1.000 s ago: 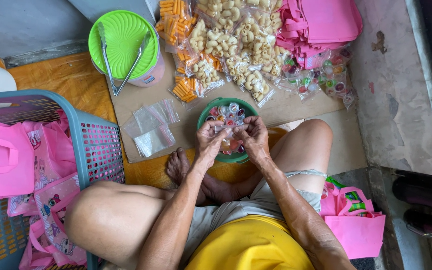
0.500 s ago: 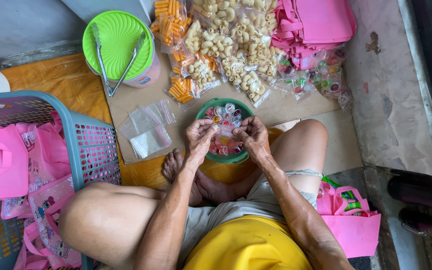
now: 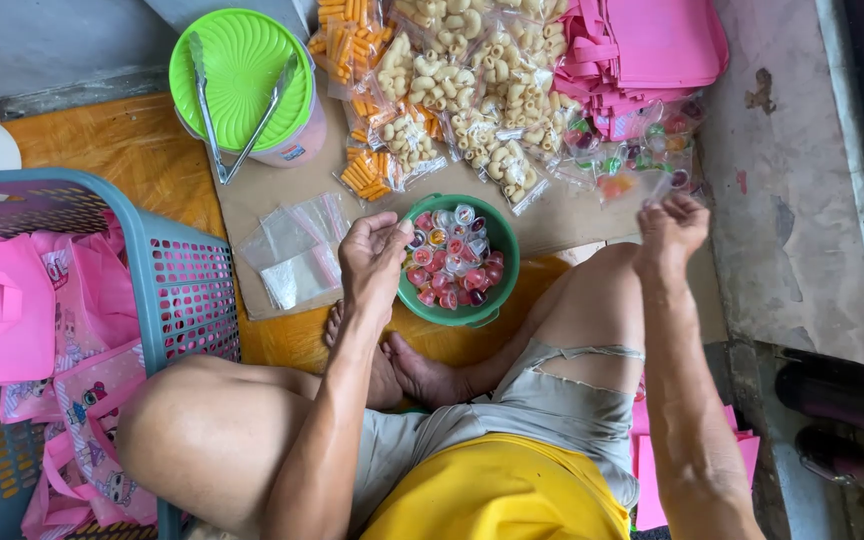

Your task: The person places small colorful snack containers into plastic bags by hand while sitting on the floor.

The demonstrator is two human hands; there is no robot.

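Here, left to right: a blue plastic basket (image 3: 177, 290) of pink bags at the left edge; loose clear plastic bags (image 3: 292, 250) on cardboard; the left hand (image 3: 372, 255), fingers curled at the rim of the green plastic bowl (image 3: 497, 290) of small jelly cups (image 3: 452, 260), frame centre. The right hand (image 3: 667, 230) pinches a filled clear bag (image 3: 642, 185) among the finished ones. Step, as judged: setting down a packed bag; filling another would need a fresh one.

Cardboard sheet (image 3: 282, 190) on floor; green bowl (image 3: 497, 290), clear bags (image 3: 292, 255), snack packets (image 3: 452, 90) on it.
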